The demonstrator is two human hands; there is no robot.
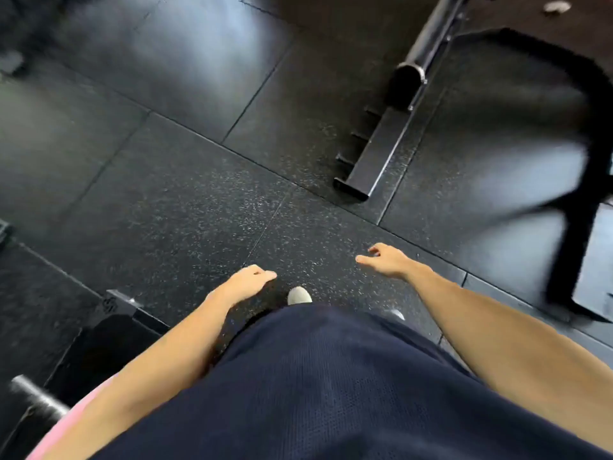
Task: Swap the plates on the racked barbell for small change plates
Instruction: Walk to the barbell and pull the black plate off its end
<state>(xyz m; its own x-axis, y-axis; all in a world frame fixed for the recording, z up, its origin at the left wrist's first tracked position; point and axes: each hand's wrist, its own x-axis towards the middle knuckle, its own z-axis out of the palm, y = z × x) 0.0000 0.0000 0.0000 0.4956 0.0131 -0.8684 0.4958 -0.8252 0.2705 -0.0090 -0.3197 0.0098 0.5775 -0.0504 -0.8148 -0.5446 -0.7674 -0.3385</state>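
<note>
Navy shorts [331, 386] nearest; left hand [247, 282] and right hand [386, 260] loosely curled, holding nothing. Between-plates step, likely. Next: reach bare barbell sleeve [428, 38], fetch change plate.

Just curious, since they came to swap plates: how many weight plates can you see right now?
0. The bare barbell sleeve sticks out at the upper right, and both the left hand and right hand hold nothing. Plates may lie outside the view.
</note>
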